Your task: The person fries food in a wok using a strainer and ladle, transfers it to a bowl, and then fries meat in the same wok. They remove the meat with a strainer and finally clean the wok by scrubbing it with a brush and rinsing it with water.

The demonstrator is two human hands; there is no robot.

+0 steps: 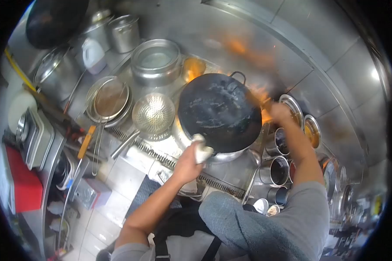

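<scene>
A large black wok (220, 113) sits over a burner, with flames (265, 108) rising at its right and far rim. My left hand (189, 163) is closed around a folded white cloth (202, 150), pressed against the wok's near rim. My right hand (280, 114), blurred by motion, is at the right rim with its fingers curled. A brownish smear (253, 98) extends from it over the wok; what it is cannot be made out. The wok's inside looks dark, with pale streaks and haze.
Left of the wok lie a perforated strainer (153, 114) and mesh sieves (112, 98). Behind them stand a wide metal pot (155, 58) and a white jug (92, 55). Several metal containers (275, 171) line the right side. A red box (27, 180) is at far left.
</scene>
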